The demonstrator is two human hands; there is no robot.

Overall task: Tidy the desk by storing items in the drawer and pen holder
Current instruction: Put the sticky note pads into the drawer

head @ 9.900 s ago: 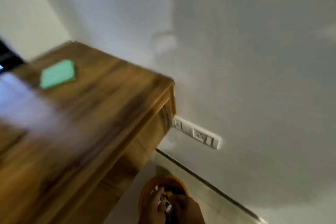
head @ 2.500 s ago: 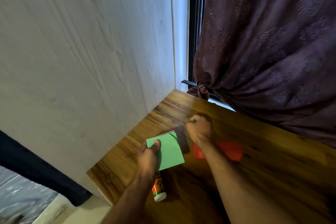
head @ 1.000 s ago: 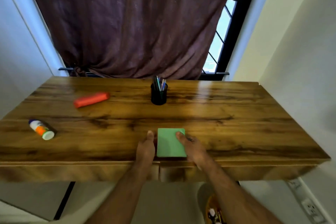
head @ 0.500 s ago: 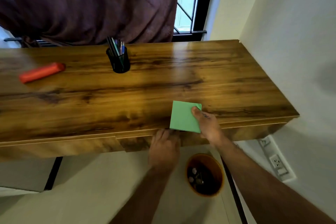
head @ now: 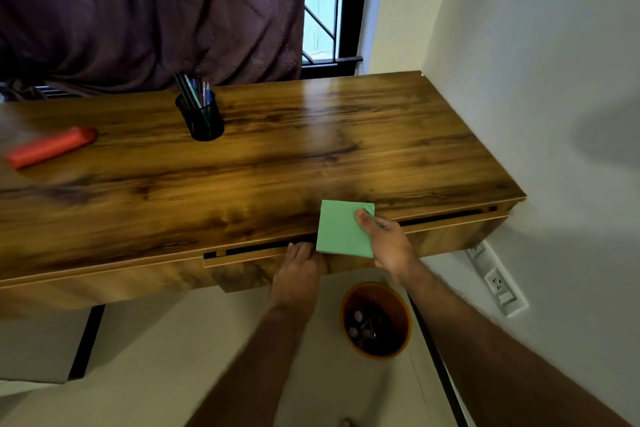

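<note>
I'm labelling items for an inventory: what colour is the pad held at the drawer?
Plain light green, no pattern; the pad shows clearly in the head view.

The red case (head: 52, 147) is blurred, and the drawer's (head: 346, 253) interior is a dark unreadable gap

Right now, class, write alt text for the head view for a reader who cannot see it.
The left hand grips the drawer, slightly open, while the right hand holds a green notepad over it. A pen holder and red case sit on the desk.
</note>
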